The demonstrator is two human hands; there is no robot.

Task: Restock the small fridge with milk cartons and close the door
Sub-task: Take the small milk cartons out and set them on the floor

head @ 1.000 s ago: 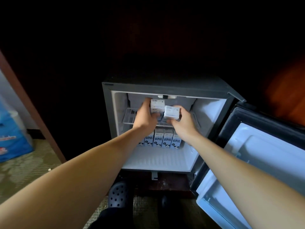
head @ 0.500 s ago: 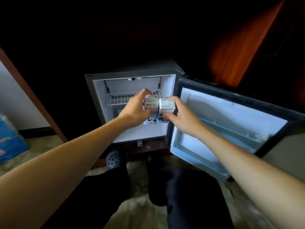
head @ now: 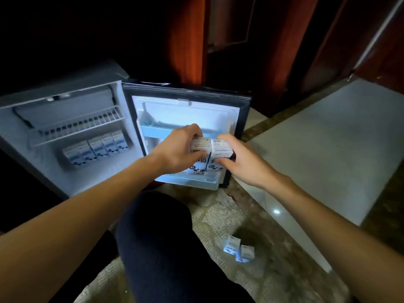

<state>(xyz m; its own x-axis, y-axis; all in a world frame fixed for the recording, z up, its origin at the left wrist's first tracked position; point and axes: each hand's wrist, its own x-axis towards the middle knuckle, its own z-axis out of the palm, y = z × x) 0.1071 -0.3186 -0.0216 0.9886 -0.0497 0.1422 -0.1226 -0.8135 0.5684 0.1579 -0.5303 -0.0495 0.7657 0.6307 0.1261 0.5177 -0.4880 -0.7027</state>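
Note:
The small fridge [head: 19, 119] stands open at the left, its door [head: 192, 106] swung wide to the right. Several white milk cartons [head: 96, 149] with cartoon cows line the fridge floor under a wire shelf [head: 83, 125]. My left hand [head: 177, 152] grips one milk carton [head: 200, 145] and my right hand [head: 244, 162] grips a second carton [head: 220, 147]. Both cartons are side by side, upright, in front of the door's lower part, below its blue rack [head: 153, 130].
Two more cartons [head: 239, 249] sit on the patterned carpet at the lower right. A pale tiled floor area [head: 328, 145] lies to the right. My dark-clothed knee [head: 166, 237] is in the foreground. Dark wooden cabinetry rises behind the fridge.
Both hands carried their cartons out of the fridge's upper shelf area and rightward to the open door. The view has swung right, bringing the floor cartons into sight.

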